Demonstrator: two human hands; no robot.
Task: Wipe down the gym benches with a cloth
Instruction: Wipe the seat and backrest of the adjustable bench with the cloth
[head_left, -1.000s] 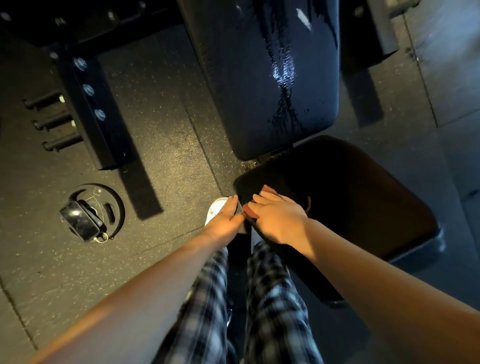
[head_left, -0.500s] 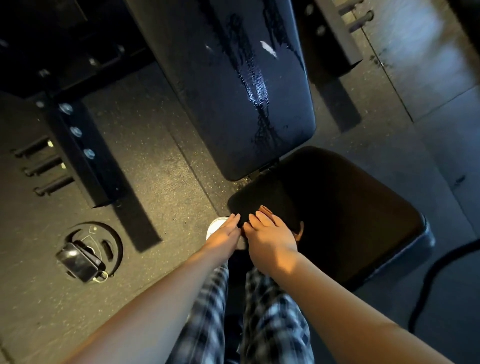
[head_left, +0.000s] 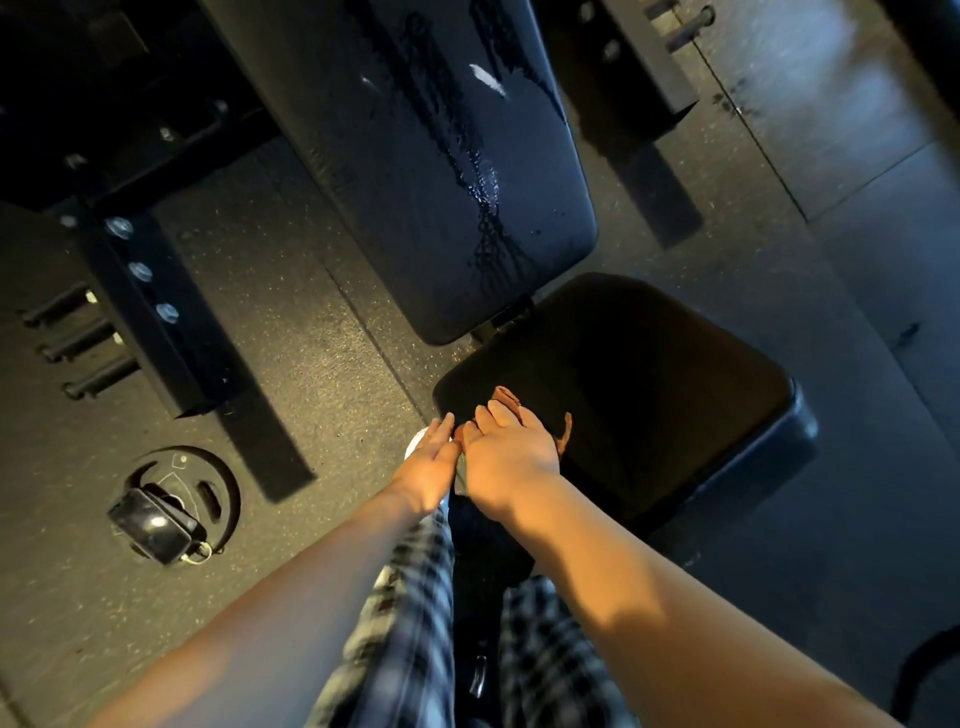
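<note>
The right hand (head_left: 511, 457) lies flat on the near corner of the black seat (head_left: 649, 389), its fingers (head_left: 493, 415) straight and close together, pressing down on a brownish cloth (head_left: 508, 399). Only scraps of the cloth show, one past the fingertips and one by the thumb, so most of it sits beneath the palm. That suits wiping, since a flat hand spreads the pressure.

The left hand (head_left: 428, 470) rests just beside it, fingers likewise straight and holding nothing. It touches the seat's edge, probably to steady the person (whether it also touches the cloth cannot be told).

Beyond the fingertips the backrest (head_left: 415, 182) carries wet streaks (head_left: 483, 182) running down its middle. It looks sprayed and not yet wiped, so the job is likely at an early stage.

Well to the left of the fingers a weight plate (head_left: 208, 493) lies on the floor (head_left: 311, 338).
</note>
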